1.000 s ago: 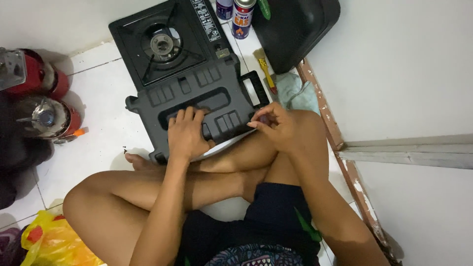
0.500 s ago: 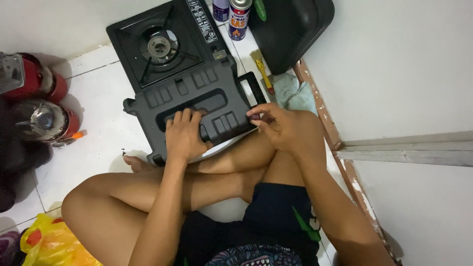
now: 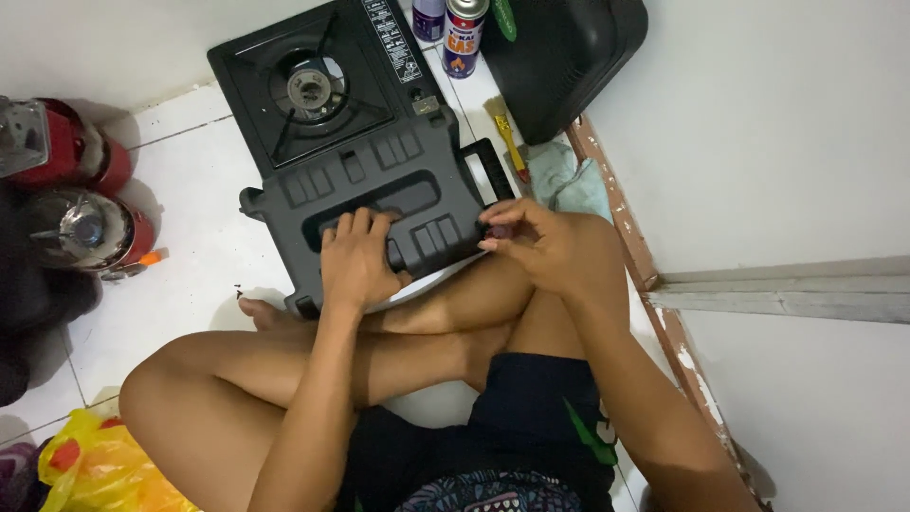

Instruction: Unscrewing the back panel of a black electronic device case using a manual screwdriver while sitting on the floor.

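Here your left hand [image 3: 355, 261] lies flat, fingers spread, on the black stove case [image 3: 379, 204]; keep it pinned while your right hand [image 3: 540, 246] pinches its corner latch

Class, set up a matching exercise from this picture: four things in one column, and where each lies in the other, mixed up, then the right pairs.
1. left hand
2. right hand
3. yellow plastic bag
4. gas canister

A. at the case's right edge
B. bottom left corner, beside the knee
C. flat on the black carrying case
D. upright at the top, right of the portable stove

Pairs: 1-C, 2-A, 3-B, 4-D
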